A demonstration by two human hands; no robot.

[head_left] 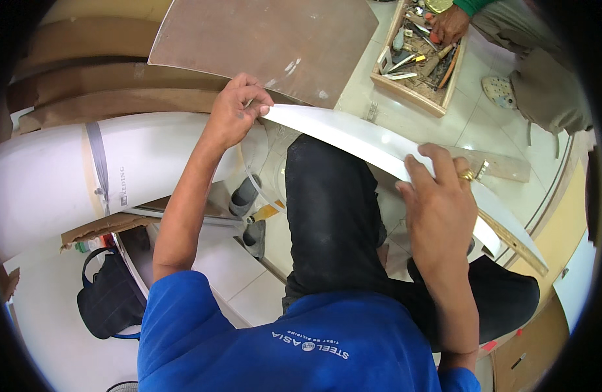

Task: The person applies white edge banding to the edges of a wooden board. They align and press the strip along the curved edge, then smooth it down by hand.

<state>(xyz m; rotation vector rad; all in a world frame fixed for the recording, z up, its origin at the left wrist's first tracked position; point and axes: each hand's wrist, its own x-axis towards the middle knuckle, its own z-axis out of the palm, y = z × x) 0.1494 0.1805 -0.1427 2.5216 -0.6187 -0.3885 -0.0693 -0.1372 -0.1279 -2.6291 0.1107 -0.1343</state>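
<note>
The left grip point(234, 116) pinches the tapered end of a long white strip point(343, 134), which slants past the raised, black-trousered knee point(322, 173). The right grip point(441, 209) lies farther along it, fingers spread near the edge; its underside is hidden, so I cannot tell whether it clamps or merely steadies. Good handling here likely means supporting the strip evenly from both sides, avoiding twist or a sharp bend, and keeping fingertips from sliding along its thin edge.
</note>
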